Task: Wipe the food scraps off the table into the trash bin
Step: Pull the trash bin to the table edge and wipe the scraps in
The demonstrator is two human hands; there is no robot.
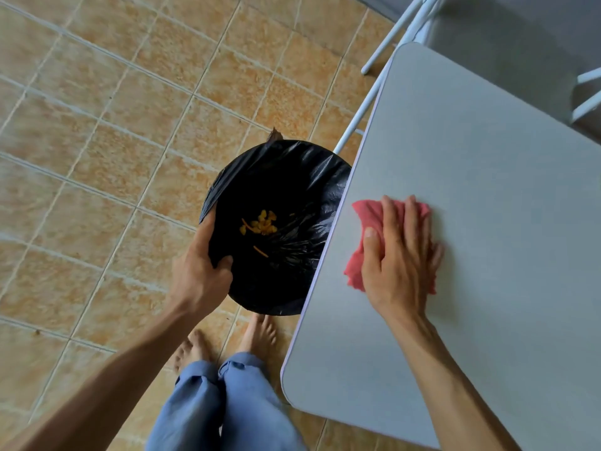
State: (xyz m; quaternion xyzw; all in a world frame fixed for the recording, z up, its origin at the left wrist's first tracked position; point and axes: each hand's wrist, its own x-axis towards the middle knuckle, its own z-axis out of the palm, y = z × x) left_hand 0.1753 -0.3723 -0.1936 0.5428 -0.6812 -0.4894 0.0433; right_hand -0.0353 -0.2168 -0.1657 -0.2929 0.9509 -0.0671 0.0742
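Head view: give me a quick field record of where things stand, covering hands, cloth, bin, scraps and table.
left hand: grips the near rim of the trash bin, thumb inside
right hand: flat, pressing the red cloth on the table
red cloth: bunched, near the table's left edge
trash bin: black liner, held against and partly under that edge
food scraps: yellow-orange bits inside the bin
table: grey, no scraps visible on it
floor: tan tiles, bare feet beside the bin

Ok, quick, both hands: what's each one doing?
Left hand: closed on the trash bin rim.
Right hand: open, flat, pressing the red cloth onto the table.
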